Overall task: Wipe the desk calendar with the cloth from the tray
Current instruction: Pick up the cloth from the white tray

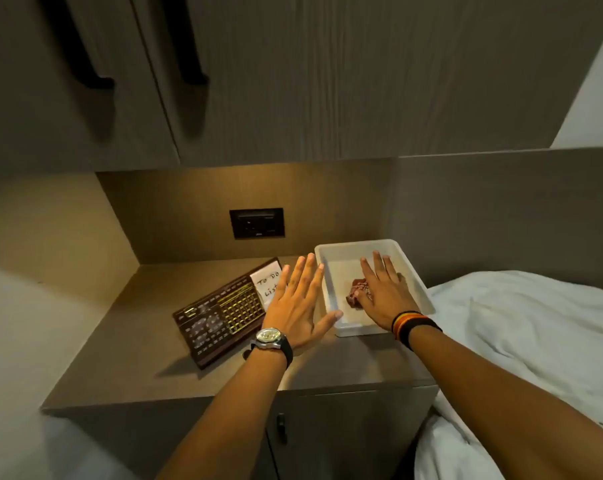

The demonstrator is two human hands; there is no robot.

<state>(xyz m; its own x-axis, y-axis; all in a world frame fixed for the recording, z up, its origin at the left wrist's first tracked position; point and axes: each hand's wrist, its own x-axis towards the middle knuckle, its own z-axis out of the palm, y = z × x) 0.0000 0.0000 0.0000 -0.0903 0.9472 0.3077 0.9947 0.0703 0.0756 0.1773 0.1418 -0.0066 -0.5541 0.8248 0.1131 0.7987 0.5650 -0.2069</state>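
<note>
A dark brown desk calendar with gold grid lines lies tilted on the bedside table, a white "To Do List" note stuck at its far right corner. To its right stands a white plastic tray. In the tray lies a crumpled reddish-brown cloth. My right hand, fingers spread flat, reaches into the tray and rests over the cloth's right part. My left hand, with a wristwatch, hovers open between the calendar and the tray, holding nothing.
The brown table top sits in a niche with a black wall socket behind. Cupboard doors with black handles hang overhead. A bed with white sheets borders the table on the right. A cabinet door is below.
</note>
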